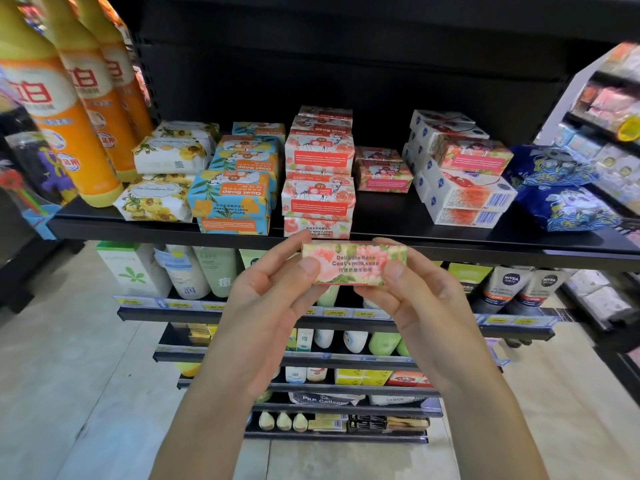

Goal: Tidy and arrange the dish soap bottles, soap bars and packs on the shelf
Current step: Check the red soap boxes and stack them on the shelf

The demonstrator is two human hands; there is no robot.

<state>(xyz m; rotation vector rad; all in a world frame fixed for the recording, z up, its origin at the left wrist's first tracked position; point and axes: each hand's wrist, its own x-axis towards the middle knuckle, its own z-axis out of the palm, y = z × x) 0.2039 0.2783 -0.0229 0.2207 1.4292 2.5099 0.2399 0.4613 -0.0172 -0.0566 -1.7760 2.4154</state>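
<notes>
Dish soap bottles [79,109] are standing far left; further right, left hand [273,289] and right hand [415,292] are pinching a rose goat's milk soap bar [353,263] below the shelf edge [450,242] (placement step, I'd judge), needing the gap beside the pink stacks [318,174].

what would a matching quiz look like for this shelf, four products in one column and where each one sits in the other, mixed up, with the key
Column 1
1. orange dish soap bottles
2. rose soap bar
3. blue patterned packs
4. blue and orange Goat Soap boxes

Column 2
A. far right of the top shelf
B. held in front of the shelf edge by the left hand and right hand
C. far left of the shelf
D. stacked between the yellow floral bars and the pink and white boxes

Pairs: 1-C, 2-B, 3-A, 4-D
</notes>
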